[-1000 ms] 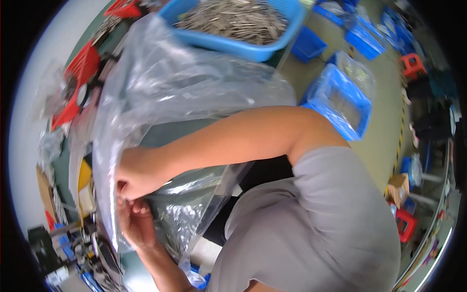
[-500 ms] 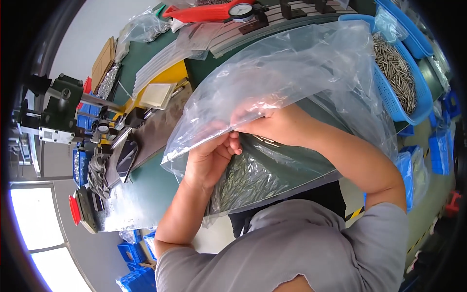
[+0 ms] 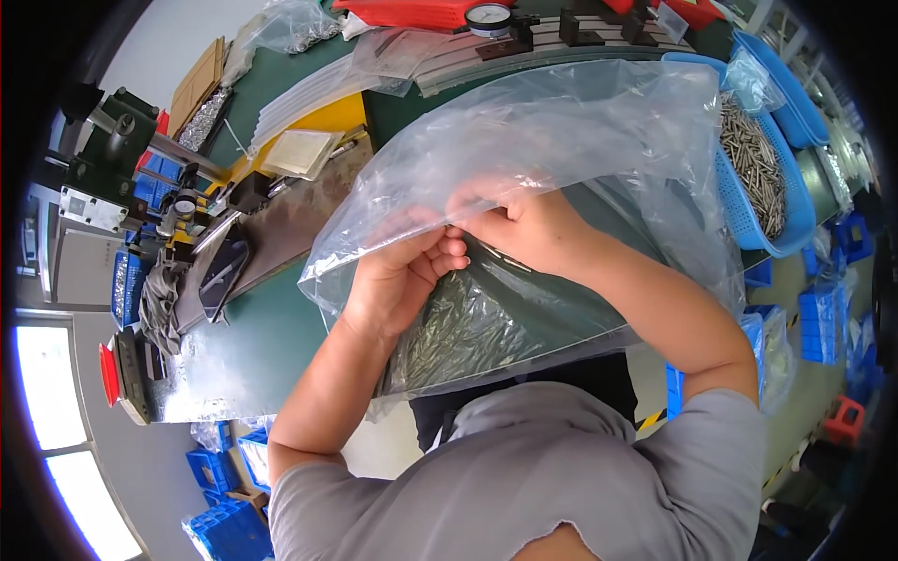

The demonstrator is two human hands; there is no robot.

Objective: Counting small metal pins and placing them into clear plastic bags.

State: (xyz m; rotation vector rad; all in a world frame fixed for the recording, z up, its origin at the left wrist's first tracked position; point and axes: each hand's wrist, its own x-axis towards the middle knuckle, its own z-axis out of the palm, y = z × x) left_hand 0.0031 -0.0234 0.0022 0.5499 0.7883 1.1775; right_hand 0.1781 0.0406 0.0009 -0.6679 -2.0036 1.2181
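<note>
Since half a second ago both hands sit a little closer together at the bag's edge, and the view has settled so that the clear plastic bag (image 3: 552, 140) fills the frame's centre. Left hand (image 3: 398, 280), at about 8 o'clock from the frame centre, curls its fingers (image 3: 447, 252) round a fold of film; right hand (image 3: 524, 224), just beside it toward 2 o'clock, pinches the same edge, fingertips nearly touching the left's. Both hands are closed on film, not spread.

Bag: held above the green worktop (image 3: 271, 327) in front of the person's grey shirt (image 3: 524, 477); its upper part billows toward 12 o'clock, while a mass of small grey metal parts (image 3: 449, 327) sags in the lower pocket at 6 o'clock from the hands.

Handling, as a judgement: the film is thin, limp and slippery, and gives no stiffness of its own; the load of parts is likely heavy for such film and will shift when tilted. Best hold is a gathered bunch of film at the mouth, with support under the sagging pocket; sharp part ends could puncture it.

Surroundings: blue basket (image 3: 748, 201) of metal pins at 3 o'clock; dial gauge (image 3: 488, 17) at 12 o'clock; press machine (image 3: 117, 159) at 9 o'clock.
</note>
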